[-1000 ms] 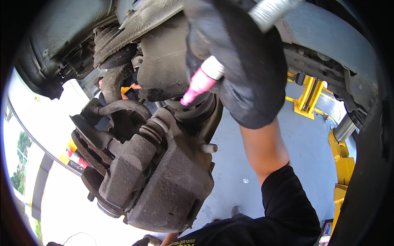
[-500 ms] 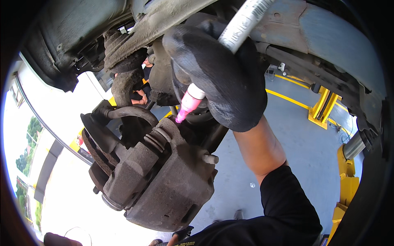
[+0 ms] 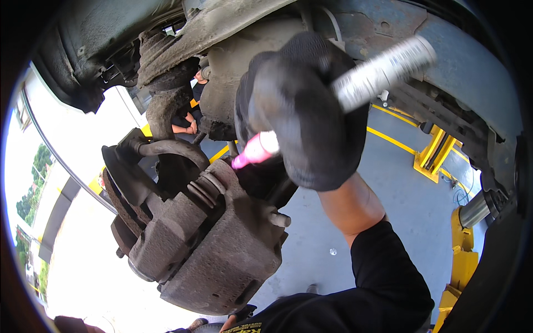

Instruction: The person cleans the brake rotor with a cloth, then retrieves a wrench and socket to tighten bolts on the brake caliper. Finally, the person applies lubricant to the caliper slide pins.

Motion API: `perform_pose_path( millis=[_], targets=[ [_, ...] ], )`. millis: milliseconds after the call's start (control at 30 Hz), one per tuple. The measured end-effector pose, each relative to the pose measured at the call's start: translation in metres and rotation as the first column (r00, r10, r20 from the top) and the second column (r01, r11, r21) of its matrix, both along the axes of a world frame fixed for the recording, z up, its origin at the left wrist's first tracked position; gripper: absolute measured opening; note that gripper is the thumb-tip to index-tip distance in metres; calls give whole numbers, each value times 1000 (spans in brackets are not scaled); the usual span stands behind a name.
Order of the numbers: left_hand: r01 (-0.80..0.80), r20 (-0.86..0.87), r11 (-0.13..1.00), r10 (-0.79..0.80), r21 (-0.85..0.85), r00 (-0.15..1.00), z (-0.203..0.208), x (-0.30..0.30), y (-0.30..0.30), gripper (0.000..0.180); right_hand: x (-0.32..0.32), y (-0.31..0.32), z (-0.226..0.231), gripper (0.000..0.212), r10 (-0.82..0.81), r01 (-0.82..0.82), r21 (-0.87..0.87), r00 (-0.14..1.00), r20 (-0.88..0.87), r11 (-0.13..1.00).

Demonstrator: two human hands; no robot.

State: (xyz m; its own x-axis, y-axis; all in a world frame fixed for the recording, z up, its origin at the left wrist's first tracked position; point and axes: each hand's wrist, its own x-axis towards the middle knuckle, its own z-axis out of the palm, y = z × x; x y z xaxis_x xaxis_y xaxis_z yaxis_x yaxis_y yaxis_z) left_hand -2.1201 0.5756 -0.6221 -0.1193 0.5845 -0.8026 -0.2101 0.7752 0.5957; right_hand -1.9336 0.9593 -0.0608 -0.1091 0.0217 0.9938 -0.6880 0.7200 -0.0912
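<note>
My right hand, in a black glove, is closed round a white paint marker. The marker slants down to the left, and its pink tip is at the upper end of a rusty brake caliper bracket; whether it touches, I cannot tell. Below hangs the brown, dirt-coated brake caliper, with a rubber bellows at its top and a short stub on its right side. Motion blurs the glove and marker. My left hand cannot be made out.
A rusty suspension arm and bluish bodywork are overhead. A coated joint hangs left of the bracket. Yellow lift parts stand on the grey-blue floor at right. Another person shows behind the joint.
The marker has swung flatter, its back end down and right, with its pink tip still by the bracket. My right hand has turned with it. The view has shifted slightly.
</note>
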Motion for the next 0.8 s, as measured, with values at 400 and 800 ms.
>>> perform_pose_path(
  millis=[400, 800],
  targets=[
    [-9, 14, 1000, 9, -18, 1000, -11, -4, 12, 63, 3, 3, 5, 32, -4, 4, 12, 1000, -7, 1000],
    [-14, 19, 999, 15, -34, 1000, -10, -9, 7, 55, -4, 0, 0, 35, 143, -143, -14, 990, -15, 990]
  ],
)
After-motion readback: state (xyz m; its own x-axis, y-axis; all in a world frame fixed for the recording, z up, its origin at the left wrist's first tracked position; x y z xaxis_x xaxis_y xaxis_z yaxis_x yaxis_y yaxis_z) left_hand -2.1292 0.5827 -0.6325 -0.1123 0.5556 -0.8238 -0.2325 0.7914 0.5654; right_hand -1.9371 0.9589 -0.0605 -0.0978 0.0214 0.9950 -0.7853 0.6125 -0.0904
